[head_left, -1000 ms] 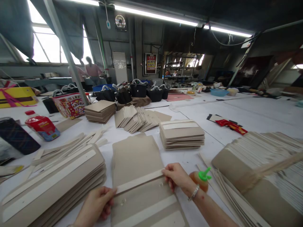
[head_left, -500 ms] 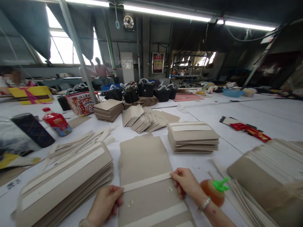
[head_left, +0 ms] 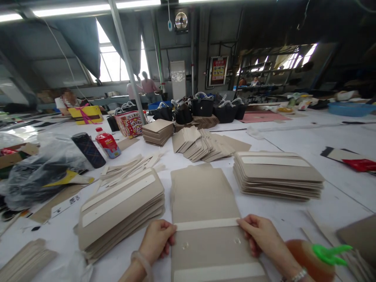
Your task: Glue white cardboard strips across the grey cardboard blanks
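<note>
- My left hand [head_left: 158,241] pinches the left end of a narrow pale strip [head_left: 208,224] between thumb and fingers; I'd judge a light grip best, with the end level with the panel's left edge.
- The strip spans the beige panel [head_left: 202,192], which lies on the white table [head_left: 296,219] directly in front of me, between two stacks. I'd pull evenly from both ends so the strip runs straight, and line it up by eye with the wider pale band [head_left: 220,271] nearer me. Whether it is stuck down, I cannot tell.
- My right hand [head_left: 261,235] pinches the other end; I'd match the left hand's tension, since a harder tug could skew the strip.
- Counting left to right: one dark cylinder [head_left: 88,150], then one red bottle [head_left: 107,143].
- One left stack [head_left: 117,207] of panels; its layers are too tight to count.
- One small stack [head_left: 158,132] behind.
- Two round marks [head_left: 185,246] on my panel, one near each side.
- One fanned pile [head_left: 205,143], its pieces overlapping too much to count.
- Five black bags [head_left: 202,106] clustered beyond it, as far as I can make out.
- One right stack [head_left: 279,172], likewise uncountable.
- One squeeze bottle [head_left: 311,254] with a green top, just beside my right forearm.
</note>
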Demonstrator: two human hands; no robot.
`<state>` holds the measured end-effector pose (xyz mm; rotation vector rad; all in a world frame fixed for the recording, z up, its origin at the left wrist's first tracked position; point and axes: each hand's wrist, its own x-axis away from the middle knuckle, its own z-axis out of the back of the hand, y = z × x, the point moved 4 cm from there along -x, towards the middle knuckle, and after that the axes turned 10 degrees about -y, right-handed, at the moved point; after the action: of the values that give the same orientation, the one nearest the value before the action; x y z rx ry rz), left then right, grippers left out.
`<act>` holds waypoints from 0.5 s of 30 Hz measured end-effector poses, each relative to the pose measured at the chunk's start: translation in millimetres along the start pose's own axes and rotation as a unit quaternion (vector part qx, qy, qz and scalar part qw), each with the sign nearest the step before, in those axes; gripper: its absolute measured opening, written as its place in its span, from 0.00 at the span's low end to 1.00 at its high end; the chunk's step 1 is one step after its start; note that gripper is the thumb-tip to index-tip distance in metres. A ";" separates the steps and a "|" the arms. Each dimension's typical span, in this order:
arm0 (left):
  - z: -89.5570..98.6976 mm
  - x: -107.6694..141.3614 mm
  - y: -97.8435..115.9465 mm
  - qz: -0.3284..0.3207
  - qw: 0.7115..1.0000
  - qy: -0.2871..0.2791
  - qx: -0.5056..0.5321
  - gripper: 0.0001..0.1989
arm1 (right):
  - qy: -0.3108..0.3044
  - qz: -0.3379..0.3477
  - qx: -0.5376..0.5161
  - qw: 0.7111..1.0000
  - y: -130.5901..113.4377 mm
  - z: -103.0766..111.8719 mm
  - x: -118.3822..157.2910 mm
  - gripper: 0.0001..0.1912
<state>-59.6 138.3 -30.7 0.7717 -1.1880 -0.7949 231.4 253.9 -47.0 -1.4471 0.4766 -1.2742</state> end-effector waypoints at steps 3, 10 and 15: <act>-0.1 -1.0 -1.5 0.000 1.000 -0.004 0.000 0.17 | 0.003 0.001 -0.001 1.000 -1.4 0.0 0.5 0.17; -0.2 0.5 1.5 0.006 1.000 -0.007 -0.003 0.20 | 0.008 0.003 -0.006 1.000 -5.8 -0.4 1.1 0.15; -0.1 0.4 0.6 0.008 1.000 -0.021 -0.008 0.23 | 0.015 0.004 -0.015 1.000 -10.5 -1.8 4.7 0.13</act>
<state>-59.4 138.4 -30.0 0.7358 -1.2220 -0.8098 227.8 252.6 -35.9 -1.4512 0.5221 -1.2883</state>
